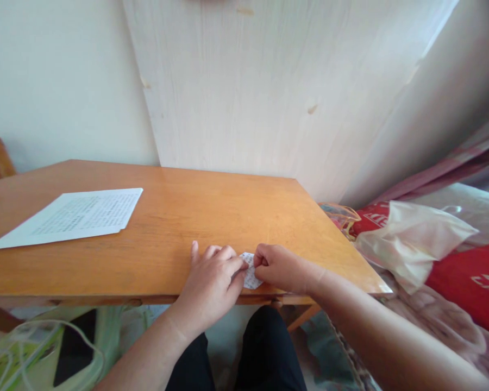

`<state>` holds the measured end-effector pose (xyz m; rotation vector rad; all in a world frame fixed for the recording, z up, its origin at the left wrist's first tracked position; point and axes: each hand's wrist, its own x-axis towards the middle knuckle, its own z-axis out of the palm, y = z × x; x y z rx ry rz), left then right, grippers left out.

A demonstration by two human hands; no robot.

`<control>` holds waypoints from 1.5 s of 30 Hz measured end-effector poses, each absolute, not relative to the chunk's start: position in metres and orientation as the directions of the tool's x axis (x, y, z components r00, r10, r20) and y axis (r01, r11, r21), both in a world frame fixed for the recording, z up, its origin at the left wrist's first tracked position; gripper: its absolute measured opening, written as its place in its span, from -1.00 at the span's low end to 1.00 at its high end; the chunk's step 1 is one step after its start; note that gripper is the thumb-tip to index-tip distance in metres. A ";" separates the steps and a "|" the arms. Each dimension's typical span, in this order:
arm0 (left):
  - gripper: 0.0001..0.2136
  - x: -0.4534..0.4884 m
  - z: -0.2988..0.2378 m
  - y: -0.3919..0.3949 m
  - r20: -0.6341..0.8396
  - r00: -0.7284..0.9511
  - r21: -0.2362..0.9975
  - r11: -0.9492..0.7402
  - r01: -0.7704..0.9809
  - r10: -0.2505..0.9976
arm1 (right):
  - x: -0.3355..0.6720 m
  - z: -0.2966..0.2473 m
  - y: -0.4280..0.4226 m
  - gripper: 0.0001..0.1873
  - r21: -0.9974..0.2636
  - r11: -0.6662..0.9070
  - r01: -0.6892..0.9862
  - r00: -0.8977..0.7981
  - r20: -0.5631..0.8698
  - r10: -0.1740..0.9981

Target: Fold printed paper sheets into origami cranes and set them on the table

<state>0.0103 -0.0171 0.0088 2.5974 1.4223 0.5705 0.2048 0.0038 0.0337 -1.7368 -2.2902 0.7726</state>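
Head view: small printed paper (251,279) on the bench (212,203) near its front edge, between left hand (217,276) and right hand (283,266)
Left thumb and forefinger touch the paper, other fingers spread; right fingers curl together on it (whether either hand pinches, I cannot tell); uneven pulling could wrinkle or tear it, or a slip could carry it over the near edge; its visible strip runs front to back, but covered sides leave the long axis unsure

The bare left forearm (157,345) and right forearm (375,320) angle inward. The left hand (212,277) lies palm down, little finger splayed, thumb and forefinger directed toward the right hand (280,267), whose fingers curl tightly inward, just beside.
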 end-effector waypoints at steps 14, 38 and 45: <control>-0.68 -0.018 0.016 0.007 0.131 0.679 0.347 -0.675 0.651 0.723 | 0.195 0.046 0.011 -0.86 -0.388 0.168 0.906 -0.303 -0.318 0.898; -0.66 -0.023 0.017 0.014 0.104 0.734 0.276 -0.729 0.627 0.671 | 0.190 0.058 0.012 -0.70 -0.300 0.185 0.936 -0.301 -0.407 0.862; -0.66 -0.024 0.014 0.014 0.124 0.723 0.293 -0.721 0.628 0.680 | 0.187 0.060 0.011 -0.74 -0.287 0.181 0.941 -0.292 -0.414 0.862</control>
